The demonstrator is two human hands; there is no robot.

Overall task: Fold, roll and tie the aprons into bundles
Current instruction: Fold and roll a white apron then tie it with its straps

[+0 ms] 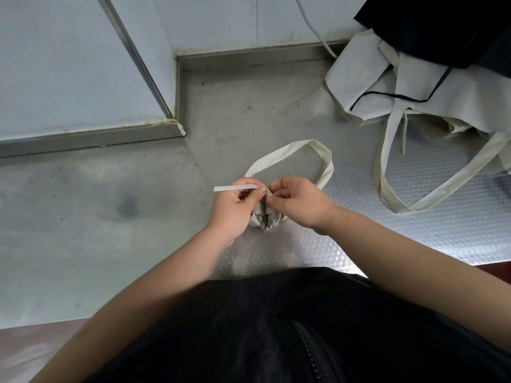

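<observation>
Table: dull embossed steel table (83,217), filling the middle of the frame.
Wall: pale wall panels (55,64) with metal trim, upper left.
Apron pile: loose cream aprons (414,87), upper right, under dark cloth (442,23).
Left hand (235,208): fingers curled, thumb and forefinger pinching a flat strap end (236,188) that points left.
Right hand (298,200): fingers curled, pinching at the bundle's top.
Bundle: rolled cream apron (265,221) at centre, on the table, between and below both sets of fingertips.
Strap loop (318,150): arcs just above the hands.

No writing to call here: no text, label, brand or number can be read. The bundle (265,220), its strap (290,150), the loose aprons (373,87) far right and the steel table (110,217) all show plain, unmarked surfaces.
</observation>
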